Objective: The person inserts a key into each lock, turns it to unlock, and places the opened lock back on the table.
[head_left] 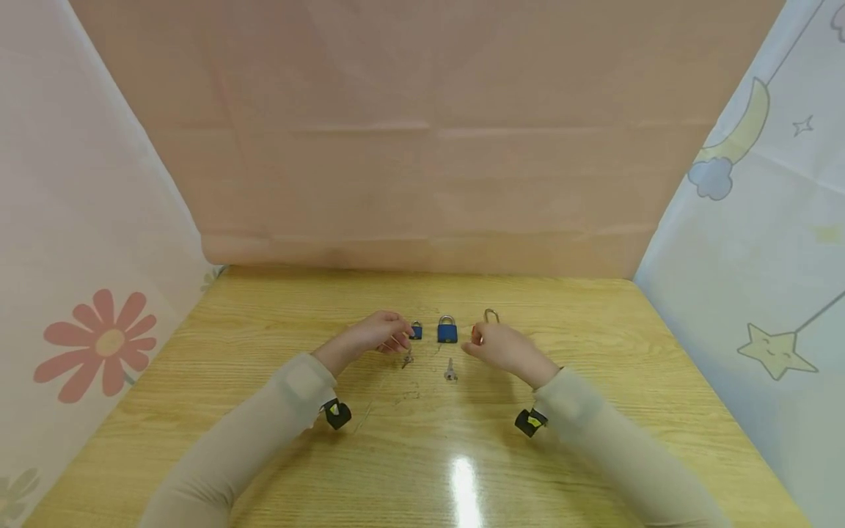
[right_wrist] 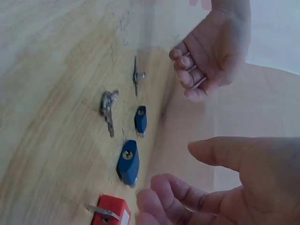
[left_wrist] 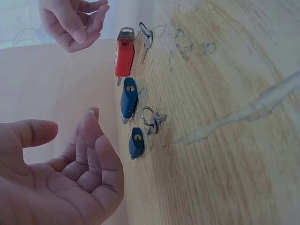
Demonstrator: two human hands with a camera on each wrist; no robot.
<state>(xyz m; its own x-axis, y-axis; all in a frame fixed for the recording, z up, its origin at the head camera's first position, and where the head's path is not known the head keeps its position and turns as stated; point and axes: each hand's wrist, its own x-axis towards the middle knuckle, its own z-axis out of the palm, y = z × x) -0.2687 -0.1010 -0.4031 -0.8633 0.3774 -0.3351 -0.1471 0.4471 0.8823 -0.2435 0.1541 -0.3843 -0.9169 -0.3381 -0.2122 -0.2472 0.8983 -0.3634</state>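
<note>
Three padlocks stand in a row: a small blue padlock [head_left: 415, 331], a larger blue padlock [head_left: 447, 331] and a red padlock [left_wrist: 124, 61]. A key [right_wrist: 104, 212] sticks out of the red padlock's keyhole. My left hand [head_left: 383, 331] hovers beside the small blue padlock, fingers loosely bent and holding nothing. Over the red padlock hovers my right hand [head_left: 505, 348], also holding nothing; in the head view it hides most of that padlock, leaving the shackle showing. Loose keys [head_left: 407, 358] lie before the small padlock, and another key set [head_left: 450, 370] before the larger blue one.
The wooden table [head_left: 396, 469] has worn marks near the keys and a bright reflection at the front. A plain curtain [head_left: 429, 183] hangs behind it. Patterned cloths [head_left: 99, 220] flank both sides. A black wrist camera [head_left: 337, 413] sits below the left sleeve.
</note>
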